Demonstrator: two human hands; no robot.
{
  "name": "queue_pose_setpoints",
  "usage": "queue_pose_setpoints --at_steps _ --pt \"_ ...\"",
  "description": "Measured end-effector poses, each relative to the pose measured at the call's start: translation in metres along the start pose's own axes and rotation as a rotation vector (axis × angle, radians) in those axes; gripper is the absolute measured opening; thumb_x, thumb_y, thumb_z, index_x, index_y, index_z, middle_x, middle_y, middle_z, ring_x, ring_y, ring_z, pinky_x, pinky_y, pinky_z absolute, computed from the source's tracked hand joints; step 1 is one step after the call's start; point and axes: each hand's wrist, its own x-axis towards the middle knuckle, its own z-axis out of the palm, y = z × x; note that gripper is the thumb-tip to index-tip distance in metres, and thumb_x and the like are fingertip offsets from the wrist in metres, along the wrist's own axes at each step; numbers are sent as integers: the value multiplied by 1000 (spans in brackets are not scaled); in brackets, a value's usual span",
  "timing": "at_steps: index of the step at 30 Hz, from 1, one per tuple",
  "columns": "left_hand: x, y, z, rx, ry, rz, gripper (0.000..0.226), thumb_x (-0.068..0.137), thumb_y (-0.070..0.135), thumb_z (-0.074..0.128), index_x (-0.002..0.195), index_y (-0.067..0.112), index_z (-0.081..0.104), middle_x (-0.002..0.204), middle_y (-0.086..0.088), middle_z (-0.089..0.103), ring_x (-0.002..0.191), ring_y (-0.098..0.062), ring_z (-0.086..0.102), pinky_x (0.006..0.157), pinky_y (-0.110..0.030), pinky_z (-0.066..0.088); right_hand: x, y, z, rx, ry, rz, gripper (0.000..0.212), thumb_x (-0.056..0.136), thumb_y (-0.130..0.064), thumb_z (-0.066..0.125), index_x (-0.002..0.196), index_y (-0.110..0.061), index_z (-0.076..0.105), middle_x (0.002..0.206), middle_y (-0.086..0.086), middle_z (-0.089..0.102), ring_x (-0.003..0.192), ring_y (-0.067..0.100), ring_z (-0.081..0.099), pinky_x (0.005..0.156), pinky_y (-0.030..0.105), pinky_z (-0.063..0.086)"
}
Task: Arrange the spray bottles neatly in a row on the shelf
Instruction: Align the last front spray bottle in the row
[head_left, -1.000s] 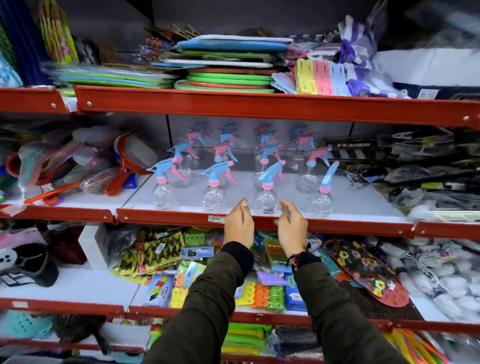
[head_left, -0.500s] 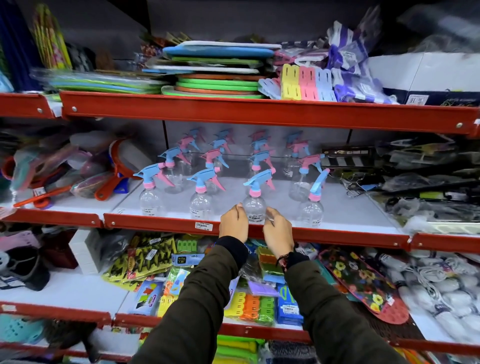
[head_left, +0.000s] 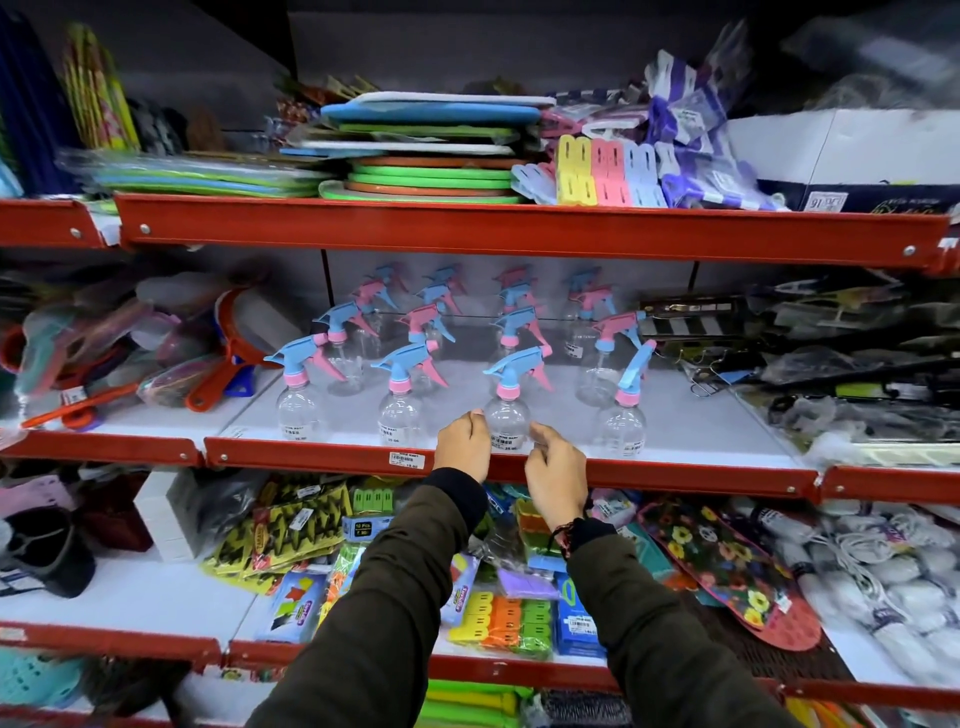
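Several clear spray bottles with blue and pink trigger heads stand in rows on the white middle shelf (head_left: 701, 431). In the front row, a bottle (head_left: 508, 415) stands third from the left between my two hands. My left hand (head_left: 464, 444) touches its left side and my right hand (head_left: 556, 470) cups its right side, both resting at the red shelf lip (head_left: 311, 457). Front-row neighbours stand at the far left (head_left: 298, 410), left of centre (head_left: 399, 415) and right (head_left: 623, 421); the right one has its head turned differently. More bottles (head_left: 511, 327) stand behind.
Packaged orange-handled tools (head_left: 156, 358) crowd the shelf to the left, dark packaged hardware (head_left: 841, 364) to the right. Stacked foam boards (head_left: 426, 150) lie on the shelf above. The shelf below holds colourful packets (head_left: 498, 618) and a floral mat (head_left: 727, 566).
Both hands have moved up from in front of the shelf lip and closed in on the third front-row bottle, one at each side.
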Motion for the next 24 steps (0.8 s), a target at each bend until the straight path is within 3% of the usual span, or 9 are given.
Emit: queue_pose_setpoints --at_steps 4,7,12,14,17,20,24 --pt "3 -1 -2 29 -14 -10 44 99 29 30 66 10 52 74 -9 55 76 -29 48 74 -30 34 -2 -1 3 -4 8 10 44 86 -2 44 125 -11 62 117 15 72 115 34 61 104 43 48" --pt "5 -1 -3 26 -31 -5 42 98 29 30 65 12 50 75 -10 55 76 -29 48 75 -31 35 -4 0 3 -3 21 17 44 86 -3 43 125 -12 62 117 14 72 115 33 61 103 42 49" --pt "4 -2 -5 43 -12 4 43 99 32 29 63 15 46 79 -22 58 77 -34 51 73 -32 36 -2 1 3 22 34 11 43 87 -2 45 125 -9 62 117 14 72 114 31 63 114 45 38" --pt "0 -2 -9 59 46 3 46 100 34 28 71 9 53 84 -24 61 83 -38 57 74 -32 38 -5 4 -2 30 53 2 43 87 -2 44 125 -10 62 110 17 74 110 34 63 115 46 36" --pt "-12 -1 -13 28 160 38 49 101 34 28 99 1 64 101 -26 67 95 -37 61 78 -31 40 -12 11 -12 75 92 -6 42 88 0 44 124 -11 63 102 19 75 102 36 65 116 48 35" --pt "-28 -2 -11 -5 211 116 47 101 36 27 119 11 62 117 -15 68 109 -29 61 82 -22 36 -17 16 -22 136 136 -7 42 88 2 44 122 -12 65 99 22 75 99 38 66 117 49 34" --pt "-55 1 5 -41 228 220 48 99 40 26 123 19 62 122 -5 68 115 -19 61 91 -23 43 -26 25 -41 176 148 -9 41 89 0 44 123 -12 65 109 18 73 110 34 64 113 46 39"
